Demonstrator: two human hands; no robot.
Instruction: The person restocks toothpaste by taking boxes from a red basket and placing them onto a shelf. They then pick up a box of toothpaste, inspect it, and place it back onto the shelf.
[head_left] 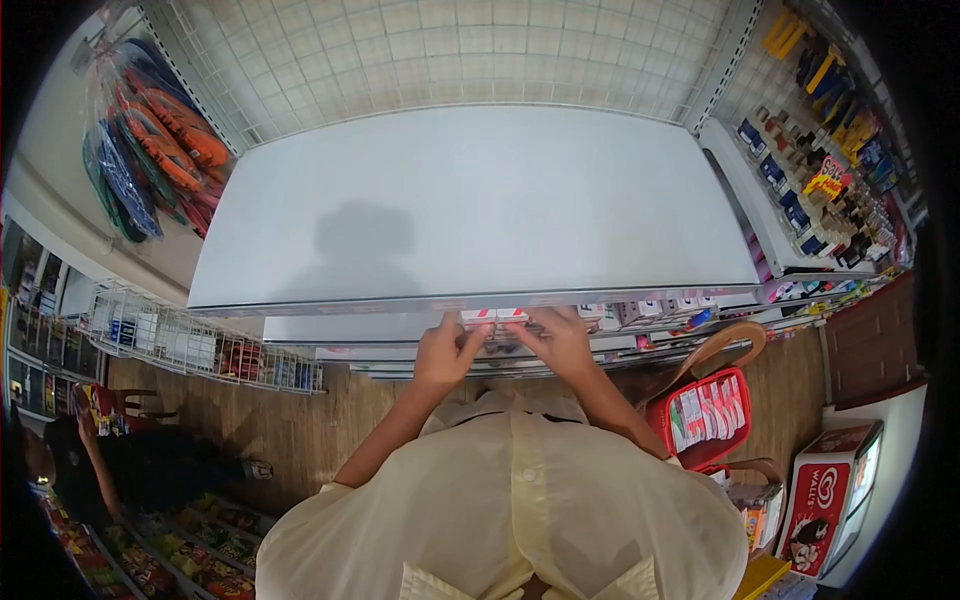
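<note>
My left hand [445, 350] and my right hand [558, 343] are at the shelf below the white top shelf [480, 200]. Between them are small white and red boxes [495, 315], side by side under the top shelf's front edge. The fingers of my left hand are at the left side of these boxes, the thumb in front. My right hand touches them from the right, its thumb also at the front. More small packages [650, 312] stand on the lower shelf to the right of my right hand.
A red basket [745, 430] with white and red packs stands at the lower right, near a stool [715, 350]. Wire baskets [200, 345] are at left, below hanging slippers [165, 130]. Another person [130, 465] is at the lower left. Small bottles [820, 190] fill the right shelf.
</note>
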